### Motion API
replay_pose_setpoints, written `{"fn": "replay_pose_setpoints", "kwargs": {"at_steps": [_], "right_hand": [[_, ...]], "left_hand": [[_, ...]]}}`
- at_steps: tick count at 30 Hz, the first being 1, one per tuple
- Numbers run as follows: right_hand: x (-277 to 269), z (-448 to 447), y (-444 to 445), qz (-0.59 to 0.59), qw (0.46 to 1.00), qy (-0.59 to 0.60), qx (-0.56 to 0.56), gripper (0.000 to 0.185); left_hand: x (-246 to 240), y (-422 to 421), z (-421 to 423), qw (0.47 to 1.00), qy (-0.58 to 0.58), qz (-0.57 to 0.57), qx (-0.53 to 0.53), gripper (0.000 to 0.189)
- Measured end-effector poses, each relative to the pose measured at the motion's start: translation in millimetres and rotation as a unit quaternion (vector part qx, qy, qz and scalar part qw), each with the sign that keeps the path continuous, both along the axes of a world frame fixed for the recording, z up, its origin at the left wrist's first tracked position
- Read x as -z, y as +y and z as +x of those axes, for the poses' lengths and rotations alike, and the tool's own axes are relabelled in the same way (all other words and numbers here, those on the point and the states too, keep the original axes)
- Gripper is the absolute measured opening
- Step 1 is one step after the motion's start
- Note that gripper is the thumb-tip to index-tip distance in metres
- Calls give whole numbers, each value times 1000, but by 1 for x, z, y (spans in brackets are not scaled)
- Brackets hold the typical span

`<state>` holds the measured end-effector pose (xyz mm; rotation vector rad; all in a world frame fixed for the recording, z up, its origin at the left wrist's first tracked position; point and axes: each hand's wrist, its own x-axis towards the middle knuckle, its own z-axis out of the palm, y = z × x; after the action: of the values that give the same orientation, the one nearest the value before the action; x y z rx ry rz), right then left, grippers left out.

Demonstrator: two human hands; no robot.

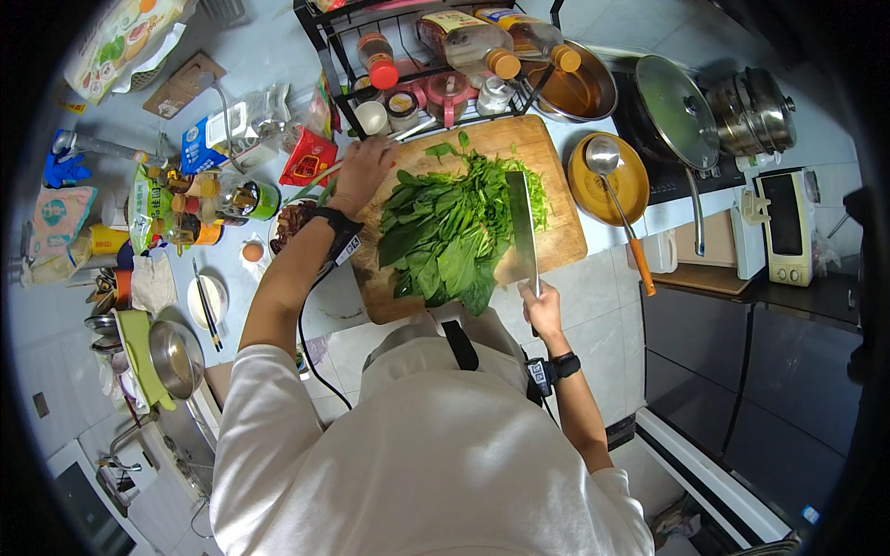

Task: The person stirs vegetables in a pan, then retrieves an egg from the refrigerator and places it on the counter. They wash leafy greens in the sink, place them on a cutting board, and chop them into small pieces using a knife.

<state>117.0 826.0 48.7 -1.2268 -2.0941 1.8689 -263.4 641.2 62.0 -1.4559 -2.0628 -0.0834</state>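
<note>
My right hand [541,307] grips the handle of a cleaver [521,222], whose broad blade stands upright over the right part of a wooden cutting board [567,233]. Finely cut greens [535,191] lie along the blade's right side. Left of it is a pile of leafy greens [431,229], some leaves hanging past the board's near edge. My left hand [364,170] is at the board's far left corner, its fingers around a scallion [416,129]. The white stalk sticks out to the right of the hand and green leaves to the left; the middle is covered.
Left of the board are a bowl of dark reddish food [285,226], an egg [252,251] and a white bowl with chopsticks [208,306]. A black seasoning rack [334,76] stands behind. At right are a yellow dish with a ladle [583,187] and a lidded pan [674,111] on the cooktop.
</note>
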Motion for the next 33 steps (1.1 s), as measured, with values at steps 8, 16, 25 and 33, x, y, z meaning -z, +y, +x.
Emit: {"fn": "replay_pose_setpoints", "kwargs": {"at_steps": [8,16,25,33], "right_hand": [[-8,2,1,-2,1000,-9,4,25],[-19,14,6,48,998,-47,-18,25],[-47,0,5,52,995,-30,-77,23],[-49,16,5,114,986,-69,-104,25]], "left_hand": [[43,87,15,920,-368,-84,-101,22],[15,87,26,894,-440,-79,-35,8],[-10,41,102,884,-466,-32,-9,17],[8,56,83,911,-379,-107,-123,104]]}}
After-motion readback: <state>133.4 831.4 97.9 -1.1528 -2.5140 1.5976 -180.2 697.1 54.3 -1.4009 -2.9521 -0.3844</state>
